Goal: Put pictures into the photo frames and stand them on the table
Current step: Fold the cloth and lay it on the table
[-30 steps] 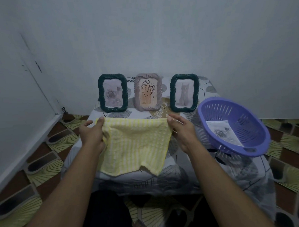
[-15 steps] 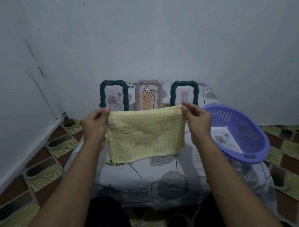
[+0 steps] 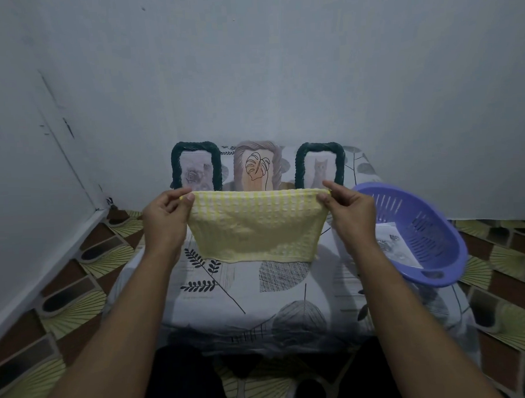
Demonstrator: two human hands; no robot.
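Observation:
Three photo frames stand upright at the back of the table (image 3: 289, 300), each with a picture in it: a dark green frame (image 3: 195, 165) with a rose, a grey-brown frame (image 3: 257, 166) with a leaf drawing, and a dark green frame (image 3: 320, 163) with a cat. A yellow checked cloth (image 3: 256, 226) hangs stretched in the air in front of them and hides their lower parts. My left hand (image 3: 166, 221) pinches its top left corner. My right hand (image 3: 350, 213) pinches its top right corner.
A purple plastic basket (image 3: 431, 233) lies tilted at the table's right edge, with a loose printed picture (image 3: 392, 247) inside. The table wears a white leaf-patterned cover. A bare wall rises right behind the frames, and patterned floor tiles surround the table.
Both hands have lifted the yellow cloth off the table and pulled it taut. It now hangs higher and covers the lower parts of the frames.

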